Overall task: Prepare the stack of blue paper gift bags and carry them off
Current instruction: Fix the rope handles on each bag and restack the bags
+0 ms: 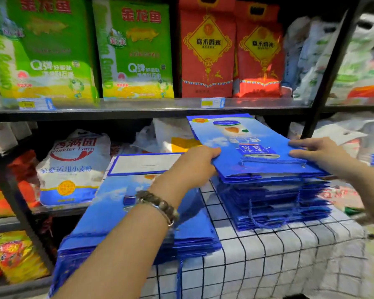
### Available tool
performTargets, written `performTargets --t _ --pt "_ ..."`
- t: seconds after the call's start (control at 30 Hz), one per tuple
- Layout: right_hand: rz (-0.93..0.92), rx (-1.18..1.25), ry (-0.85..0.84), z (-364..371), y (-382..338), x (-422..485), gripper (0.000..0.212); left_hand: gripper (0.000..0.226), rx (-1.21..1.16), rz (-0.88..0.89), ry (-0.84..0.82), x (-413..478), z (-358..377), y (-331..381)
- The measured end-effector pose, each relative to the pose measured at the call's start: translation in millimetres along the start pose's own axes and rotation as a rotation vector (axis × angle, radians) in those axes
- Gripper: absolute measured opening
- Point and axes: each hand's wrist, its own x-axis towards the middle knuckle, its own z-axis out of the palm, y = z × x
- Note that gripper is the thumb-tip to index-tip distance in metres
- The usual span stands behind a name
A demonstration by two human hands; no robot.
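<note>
Nearest us, a looser pile of blue bags [108, 203] lies flat at the left of the checked-cloth bench [289, 262], half under our left forearm with its beaded bracelet [158, 205]. It looks set aside, overhanging the bench's near edge.

Just beyond, on the right of the bench, sits the stack of blue paper gift bags [272, 203], folded flat, cord handles dangling at the near side. Its top bundle [253, 139] is tilted, the far end raised toward the shelf. Our left hand [194, 165] curls round the bundle's left edge, while our right hand [320, 152] lies with fingers stretched flat along the right edge; we cannot tell whether its thumb is tucked beneath. We judge that holding both sides keeps the slippery sheets from fanning apart while we square them up, so the stack is being readied, not yet lifted away.

Farther back, the shelf [138, 108] carries a white flour bag [73, 167] below, and green rice bags [136, 50] and red rice bags [205, 50] above.
</note>
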Motion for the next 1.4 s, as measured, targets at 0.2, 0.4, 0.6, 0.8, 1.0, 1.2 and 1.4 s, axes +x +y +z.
performTargets --t 0.2,0.4,0.6,0.8,1.0,1.2,1.4 --pt "0.108 -0.081 -0.055 -4 55 8 0.041 0.029 0.018 -0.008 -0.201 30 49 16" --pt "0.100 -0.228 -0.036 5 71 18 0.044 0.054 0.029 -0.122 -0.319 26 46 21" --pt "-0.104 -0.258 0.119 1 31 24 0.033 0.037 0.049 -0.102 -0.053 31 40 75" --pt "-0.017 -0.459 -0.331 46 32 12 0.047 0.060 0.174 -0.164 -0.276 30 98 78" --pt "-0.004 -0.512 -0.371 56 40 5 0.041 0.061 0.222 -0.184 -0.262 28 114 76" --pt "0.014 -0.578 -0.444 61 40 12 0.040 0.053 0.204 -0.212 -0.210 29 118 78" --pt "-0.015 -0.631 -0.467 59 32 8 0.042 0.054 0.230 -0.237 -0.226 28 117 79"
